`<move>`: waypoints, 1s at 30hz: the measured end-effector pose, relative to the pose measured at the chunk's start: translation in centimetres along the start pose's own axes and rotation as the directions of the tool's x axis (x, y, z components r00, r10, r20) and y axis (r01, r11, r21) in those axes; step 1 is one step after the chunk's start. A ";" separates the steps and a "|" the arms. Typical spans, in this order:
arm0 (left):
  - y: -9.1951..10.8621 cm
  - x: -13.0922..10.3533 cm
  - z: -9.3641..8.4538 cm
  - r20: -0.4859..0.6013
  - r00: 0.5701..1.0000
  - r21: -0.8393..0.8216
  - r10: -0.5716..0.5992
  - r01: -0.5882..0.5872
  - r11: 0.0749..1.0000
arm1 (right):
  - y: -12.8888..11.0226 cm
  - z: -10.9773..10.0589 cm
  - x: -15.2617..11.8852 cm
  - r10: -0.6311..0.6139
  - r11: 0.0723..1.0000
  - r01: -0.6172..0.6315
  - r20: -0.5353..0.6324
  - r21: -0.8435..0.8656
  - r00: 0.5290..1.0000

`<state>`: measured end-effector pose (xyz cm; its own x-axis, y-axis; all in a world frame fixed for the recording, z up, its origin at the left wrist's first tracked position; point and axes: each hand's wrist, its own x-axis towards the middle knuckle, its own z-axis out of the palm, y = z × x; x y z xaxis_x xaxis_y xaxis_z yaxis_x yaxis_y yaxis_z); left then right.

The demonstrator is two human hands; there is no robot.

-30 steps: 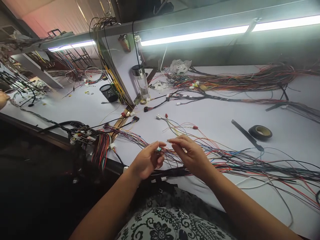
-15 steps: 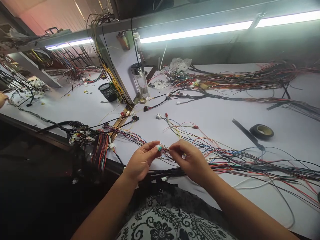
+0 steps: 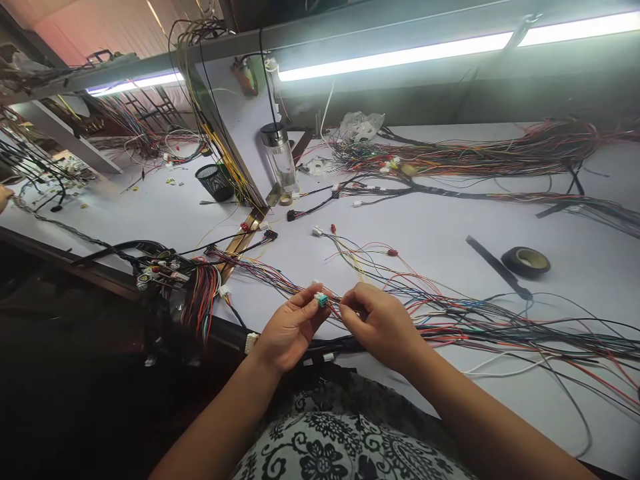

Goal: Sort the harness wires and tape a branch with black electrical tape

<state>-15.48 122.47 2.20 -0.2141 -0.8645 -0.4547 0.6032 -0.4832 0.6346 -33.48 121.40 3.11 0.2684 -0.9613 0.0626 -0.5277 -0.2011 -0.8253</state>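
Note:
Between thumb and fingers my left hand [image 3: 290, 330] grips a small teal and white connector [image 3: 321, 300]. Thin wires run from the connector toward my right hand [image 3: 375, 323], whose thumb and fingers are pinched together at them. Which wire the right fingertips hold is too small to make out. Both hands are above the near part of a long bundle of coloured wires [image 3: 480, 327] lying on the white table [image 3: 425, 233]. A white connector [image 3: 318, 231] and a red connector [image 3: 393, 253] lie beyond the hands.
A roll of black tape [image 3: 525, 261] lies at right. Farther back are a glass bottle [image 3: 283, 160], a black mesh cup [image 3: 215, 181] and more wire bundles [image 3: 475, 159]. Connectors hang over the table edge at left. Part of another person's hand [image 3: 5, 195] shows at far left.
The teal connector has turned in my left hand and shows more of its face. My left hand has opened a little around it. My right hand has barely moved.

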 end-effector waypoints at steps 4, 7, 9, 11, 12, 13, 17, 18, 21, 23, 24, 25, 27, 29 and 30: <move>-0.1 0.0 -0.2 0.010 1.000 0.006 0.022 -0.022 1.000 | 0.0 0.0 0.0 -0.001 1.000 0.001 -0.008 -0.007 1.000; -0.2 0.0 -0.2 0.022 0.999 0.009 0.035 -0.035 0.999 | 0.0 0.0 0.0 0.011 1.000 -0.011 -0.004 -0.018 1.000; -0.3 0.0 -0.2 0.021 0.999 0.012 0.033 -0.034 0.999 | 0.0 0.0 0.0 0.015 1.000 -0.015 0.001 -0.017 1.000; -0.4 0.0 -0.2 0.016 0.999 0.015 0.028 -0.028 0.999 | -0.1 0.0 0.0 0.016 1.000 -0.016 -0.003 -0.020 1.000; -0.5 0.0 -0.1 0.015 0.999 0.018 0.029 -0.029 0.999 | -0.1 0.0 0.0 0.015 1.000 -0.015 -0.007 -0.027 1.000; -0.6 0.0 -0.1 0.015 0.999 0.025 0.036 -0.036 0.999 | -0.1 0.0 0.0 0.012 0.999 -0.013 -0.013 -0.040 1.000; -0.9 0.1 0.0 0.025 0.995 0.086 0.094 -0.096 0.992 | 0.1 0.3 -0.2 -0.062 0.984 0.051 -0.055 -0.169 0.997; -1.0 0.2 0.0 0.026 0.994 0.104 0.106 -0.108 0.989 | 0.1 0.4 -0.3 -0.090 0.975 0.074 -0.070 -0.211 0.993; -1.2 0.2 -0.1 0.022 0.993 0.141 0.119 -0.121 0.983 | 0.3 0.7 -0.4 -0.152 0.945 0.117 -0.094 -0.305 0.984; -1.4 0.2 -0.1 0.022 0.992 0.151 0.121 -0.123 0.981 | 0.4 0.9 -0.4 -0.155 0.939 0.117 -0.094 -0.323 0.983; -1.5 0.2 -0.2 0.023 0.992 0.156 0.124 -0.126 0.980 | 0.4 0.9 -0.4 -0.149 0.941 0.112 -0.092 -0.319 0.985; -1.6 0.2 -0.2 0.024 0.991 0.163 0.130 -0.133 0.978 | 0.4 0.9 -0.4 -0.138 0.946 0.105 -0.088 -0.307 0.987; -1.7 0.2 -0.3 0.032 0.989 0.194 0.148 -0.151 0.969 | 0.4 0.8 -0.2 -0.100 0.963 0.079 -0.069 -0.258 0.993; -1.8 0.2 -0.3 0.042 0.985 0.244 0.166 -0.172 0.955 | 0.3 0.5 -0.1 -0.026 0.986 0.022 -0.022 -0.164 0.999; -1.8 0.2 -0.3 0.047 0.983 0.265 0.177 -0.183 0.947 | 0.3 0.3 0.0 0.019 0.994 -0.018 0.013 -0.105 1.000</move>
<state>-16.42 123.21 0.81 -0.1403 -0.9418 -0.3055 0.4069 -0.3361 0.8494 -33.40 121.43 2.68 0.2689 -0.9624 0.0393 -0.6143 -0.2028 -0.7625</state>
